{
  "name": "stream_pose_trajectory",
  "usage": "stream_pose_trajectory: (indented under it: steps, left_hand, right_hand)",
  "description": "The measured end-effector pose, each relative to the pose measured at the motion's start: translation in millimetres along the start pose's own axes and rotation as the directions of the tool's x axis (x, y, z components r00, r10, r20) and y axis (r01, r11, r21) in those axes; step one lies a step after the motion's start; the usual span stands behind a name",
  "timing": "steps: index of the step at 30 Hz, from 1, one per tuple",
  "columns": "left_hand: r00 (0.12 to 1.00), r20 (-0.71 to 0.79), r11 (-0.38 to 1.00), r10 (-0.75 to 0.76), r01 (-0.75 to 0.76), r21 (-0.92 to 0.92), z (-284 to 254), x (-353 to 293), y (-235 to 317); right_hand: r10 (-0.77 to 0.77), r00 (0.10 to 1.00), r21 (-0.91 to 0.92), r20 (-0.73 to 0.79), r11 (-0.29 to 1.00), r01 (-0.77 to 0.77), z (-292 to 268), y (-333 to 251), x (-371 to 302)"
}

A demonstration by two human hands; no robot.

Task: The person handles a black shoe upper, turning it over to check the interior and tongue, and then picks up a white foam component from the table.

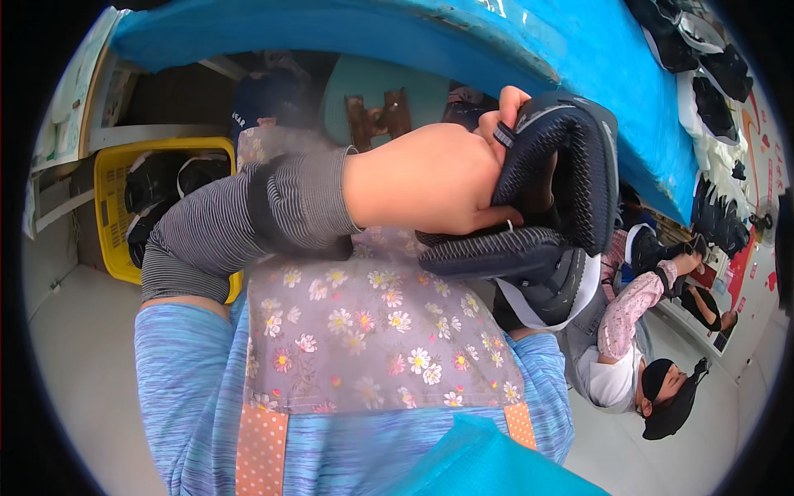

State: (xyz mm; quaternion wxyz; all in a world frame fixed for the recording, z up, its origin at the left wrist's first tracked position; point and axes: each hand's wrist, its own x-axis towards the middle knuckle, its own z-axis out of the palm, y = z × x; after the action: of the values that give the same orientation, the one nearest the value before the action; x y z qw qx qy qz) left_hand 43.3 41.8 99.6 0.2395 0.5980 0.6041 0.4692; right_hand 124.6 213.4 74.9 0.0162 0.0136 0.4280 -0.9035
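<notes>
My left hand [459,182] grips a dark navy-black shoe [591,165] with a white sole edge and textured mesh lining. Its thumb presses along the shoe's padded collar, and its fingers are closed at a small striped loop near the upper edge. The shoe is tilted in front of my flowered apron [389,331], its opening facing my hand. Behind the shoe, my right forearm disappears; a sliver of skin shows through the opening, but the right hand itself is hidden.
A blue-covered table [397,33] runs across the far side, with several dark shoes [715,107] at its right end. A yellow crate [107,207] holding dark shoes stands at left. A wooden-topped stool [376,120] is under the table. Another person [620,355] in a black cap sits at right.
</notes>
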Motion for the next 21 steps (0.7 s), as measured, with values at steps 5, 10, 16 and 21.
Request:
stream_pose_trajectory:
  steps: [5,10,16,21]
  left_hand:
    - [0.953,-0.047,0.954,-0.3,0.299,-0.033,-20.9,6.9,5.5]
    - [0.989,-0.071,0.986,-0.127,0.118,-0.12,-28.7,8.4,10.0]
    - [0.918,0.336,0.72,-0.209,0.377,-0.583,-36.7,10.6,16.8]
    - [0.874,0.297,0.776,-0.384,0.48,-0.41,-49.4,11.2,18.4]
  right_hand:
    - [-0.057,0.998,0.11,0.036,0.993,0.053,0.4,8.7,-12.0]
    - [-0.193,0.98,-0.068,-0.05,0.979,0.19,7.7,1.3,-20.3]
    - [-0.246,0.969,-0.173,-0.018,0.956,0.239,18.4,3.8,-34.3]
    - [-0.292,0.956,-0.188,0.038,0.937,0.294,26.3,-2.3,-47.2]
